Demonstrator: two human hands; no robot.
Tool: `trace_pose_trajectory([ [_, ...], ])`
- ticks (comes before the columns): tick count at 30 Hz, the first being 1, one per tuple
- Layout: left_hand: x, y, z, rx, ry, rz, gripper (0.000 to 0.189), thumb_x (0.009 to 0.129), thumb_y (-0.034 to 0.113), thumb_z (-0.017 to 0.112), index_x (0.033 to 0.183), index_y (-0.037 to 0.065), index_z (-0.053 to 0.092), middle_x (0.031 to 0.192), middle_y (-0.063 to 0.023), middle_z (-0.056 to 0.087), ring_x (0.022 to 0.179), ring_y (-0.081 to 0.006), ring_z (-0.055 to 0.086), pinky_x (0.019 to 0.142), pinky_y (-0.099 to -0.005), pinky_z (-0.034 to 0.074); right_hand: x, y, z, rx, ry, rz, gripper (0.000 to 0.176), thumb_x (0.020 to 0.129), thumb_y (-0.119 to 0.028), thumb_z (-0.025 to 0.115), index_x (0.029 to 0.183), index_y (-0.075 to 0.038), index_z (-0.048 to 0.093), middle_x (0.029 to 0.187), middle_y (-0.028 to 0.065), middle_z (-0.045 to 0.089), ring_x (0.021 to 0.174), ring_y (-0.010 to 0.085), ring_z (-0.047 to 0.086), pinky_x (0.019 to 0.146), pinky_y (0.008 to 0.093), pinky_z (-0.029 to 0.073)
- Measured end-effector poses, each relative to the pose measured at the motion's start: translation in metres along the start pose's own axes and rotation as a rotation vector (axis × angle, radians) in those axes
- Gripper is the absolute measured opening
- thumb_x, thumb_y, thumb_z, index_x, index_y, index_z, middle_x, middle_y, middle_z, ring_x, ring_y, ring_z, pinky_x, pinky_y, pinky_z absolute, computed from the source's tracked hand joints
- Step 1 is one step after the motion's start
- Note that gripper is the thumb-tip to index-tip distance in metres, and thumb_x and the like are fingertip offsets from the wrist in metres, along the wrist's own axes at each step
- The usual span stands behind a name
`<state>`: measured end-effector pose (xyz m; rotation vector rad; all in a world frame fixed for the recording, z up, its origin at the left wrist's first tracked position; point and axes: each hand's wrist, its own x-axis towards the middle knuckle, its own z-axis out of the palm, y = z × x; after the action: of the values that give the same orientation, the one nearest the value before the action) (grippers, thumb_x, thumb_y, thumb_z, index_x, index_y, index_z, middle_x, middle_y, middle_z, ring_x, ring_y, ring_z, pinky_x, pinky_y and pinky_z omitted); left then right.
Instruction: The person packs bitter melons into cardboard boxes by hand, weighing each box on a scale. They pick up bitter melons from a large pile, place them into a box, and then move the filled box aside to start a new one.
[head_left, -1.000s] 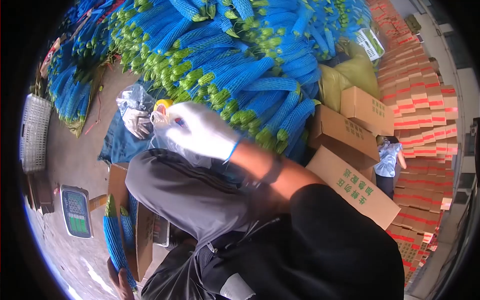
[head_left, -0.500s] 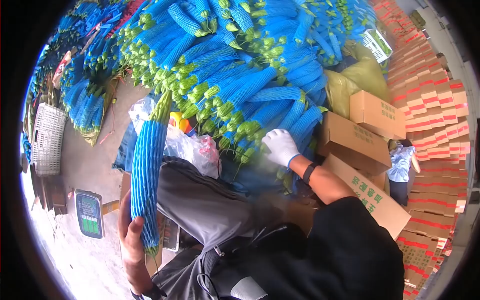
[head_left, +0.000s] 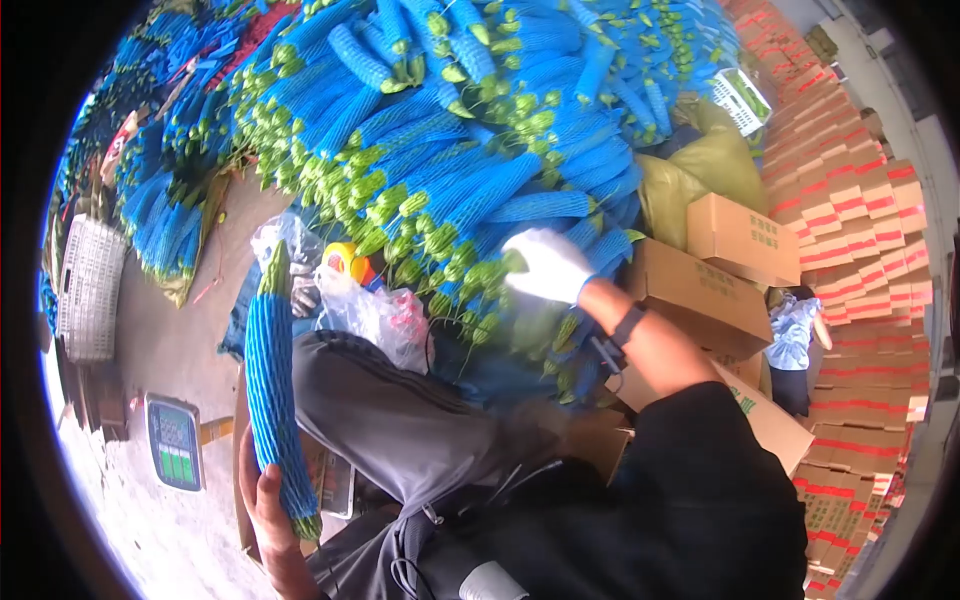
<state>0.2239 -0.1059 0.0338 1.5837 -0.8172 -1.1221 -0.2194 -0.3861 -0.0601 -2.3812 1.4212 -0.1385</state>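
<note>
My bare left hand is wrapped round the lower end of a long bitter gourd in a blue foam net, held upright with its green tip showing above the net. My right hand, in a white glove, reaches to the near edge of a large pile of netted gourds. Its fingers are closed at the green end of a bitter gourd there; part of that grip is hidden by the glove. Many green ends in the pile face me.
Brown cartons stand beside my right arm, near yellow-green sacks. A wall of stacked boxes lines the right, with another person before it. At left are a scale display and a white crate. Plastic bags lie by my knee.
My right hand has moved slightly left and up along the pile's edge. The gourd in my left hand has shifted a little left and down. The view has turned slightly.
</note>
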Motion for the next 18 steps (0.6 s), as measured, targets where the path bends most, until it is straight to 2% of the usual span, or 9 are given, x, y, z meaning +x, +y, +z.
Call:
trace_pose_trajectory([
  [2,-0.003,-0.004,-0.007,0.018,-0.011,0.032,0.093,0.092,0.056,0.065,0.160,-0.002,0.037,0.118,-0.0176,0.067,0.078,-0.0168,0.066,0.067,-0.0293,0.055,0.003,0.001,0.031,0.024,-0.144,-0.037,0.054,0.090,-0.041,0.074,0.131,-0.008,0.068,0.129,0.0179,0.070,0.120,0.0386,0.066,0.105,0.0484,0.052],
  [4,0.001,-0.005,-0.017,0.070,-0.036,0.076,0.091,0.092,0.051,0.066,0.160,-0.002,0.037,0.119,-0.0182,0.067,0.078,-0.0171,0.065,0.066,-0.0292,0.054,0.008,-0.014,0.043,0.165,0.000,-0.136,0.052,0.094,-0.037,0.074,0.135,-0.006,0.066,0.133,0.0167,0.069,0.122,0.0360,0.067,0.107,0.0455,0.052],
  [6,0.009,0.001,-0.020,0.098,-0.055,0.108,0.089,0.091,0.047,0.066,0.160,-0.003,0.038,0.121,-0.0184,0.067,0.079,-0.0169,0.065,0.066,-0.0290,0.054,0.010,-0.057,0.034,0.590,0.000,-0.064,0.047,0.097,-0.032,0.074,0.135,-0.004,0.065,0.134,0.0150,0.069,0.123,0.0297,0.067,0.108,0.0428,0.052],
  [8,0.020,0.042,0.009,0.209,-0.175,0.080,0.097,0.090,0.051,0.069,0.162,-0.004,0.034,0.131,-0.0206,0.063,0.097,-0.0223,0.067,0.082,-0.0351,0.057,0.009,-0.104,0.024,1.169,-0.221,-0.098,0.056,0.104,-0.032,0.070,0.149,-0.004,0.053,0.136,0.0093,0.067,0.128,0.0205,0.062,0.113,0.0413,0.049],
  [10,0.026,0.082,0.052,0.096,-0.331,0.110,0.098,0.093,0.045,0.078,0.163,-0.006,0.032,0.156,-0.0194,0.050,0.141,-0.0299,0.051,0.119,-0.0419,0.037,0.013,-0.150,0.020,1.532,-0.345,-0.181,0.061,0.107,-0.032,0.065,0.158,-0.005,0.042,0.140,0.0092,0.064,0.134,0.0197,0.058,0.117,0.0397,0.045],
  [13,0.046,0.104,0.071,0.189,-0.710,0.200,0.093,0.096,0.031,0.080,0.165,-0.004,0.029,0.164,-0.0244,0.045,0.153,-0.0313,0.042,0.126,-0.0448,0.029,0.004,-0.189,-0.019,1.841,-0.265,-0.047,0.063,0.107,-0.027,0.062,0.160,-0.005,0.038,0.139,0.0161,0.062,0.127,0.0250,0.062,0.110,0.0415,0.050],
  [14,0.048,0.103,0.071,0.276,-0.733,0.262,0.092,0.096,0.032,0.081,0.165,-0.004,0.030,0.159,-0.0234,0.052,0.147,-0.0310,0.049,0.123,-0.0439,0.033,0.004,-0.185,-0.016,2.165,-0.236,0.217,0.049,0.105,-0.022,0.062,0.147,0.000,0.051,0.124,0.0182,0.067,0.109,0.0261,0.069,0.097,0.0417,0.058],
  [16,0.045,0.091,0.061,0.231,-0.662,0.175,0.085,0.098,0.030,0.078,0.162,-0.005,0.034,0.154,-0.0225,0.056,0.140,-0.0295,0.057,0.118,-0.0425,0.041,0.010,-0.144,-0.007,1.968,-0.078,0.463,0.035,0.102,-0.020,0.064,0.127,0.003,0.061,0.108,0.0165,0.070,0.094,0.0246,0.072,0.085,0.0410,0.061],
  [18,0.037,0.075,0.031,0.204,-0.522,0.109,0.081,0.100,0.030,0.076,0.161,-0.005,0.036,0.150,-0.0221,0.058,0.136,-0.0286,0.059,0.116,-0.0419,0.044,0.011,-0.095,0.012,1.928,0.195,0.540,0.031,0.099,-0.022,0.068,0.115,0.005,0.065,0.099,0.0136,0.071,0.092,0.0234,0.072,0.083,0.0405,0.060],
])
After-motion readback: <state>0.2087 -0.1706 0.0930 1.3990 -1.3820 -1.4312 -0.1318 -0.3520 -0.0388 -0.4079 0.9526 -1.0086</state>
